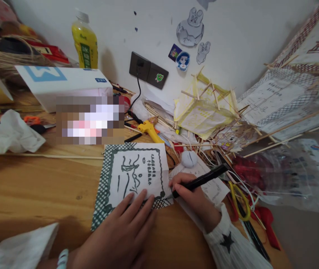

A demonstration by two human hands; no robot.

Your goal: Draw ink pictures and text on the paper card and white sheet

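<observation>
One stickered wall [150,26] backs the wooden table [47,186] bearing inked paper [134,177].

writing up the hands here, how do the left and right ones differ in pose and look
The left hand rests open on the paper, while the right hand grips a black marker. The left hand has a pale wristband; the right hand has a white sleeve with a dark star. Both are bare.

Toward the tabletop's [36,190] back edge, the green label [85,55] on a yellow drink bottle [77,35] shows 冰 at its top, the rest blurred. The white box [77,83] bears an angular, M-like mark on blue. Handwritten character columns on the drawn paper sheet [155,164] cannot be read.
</observation>
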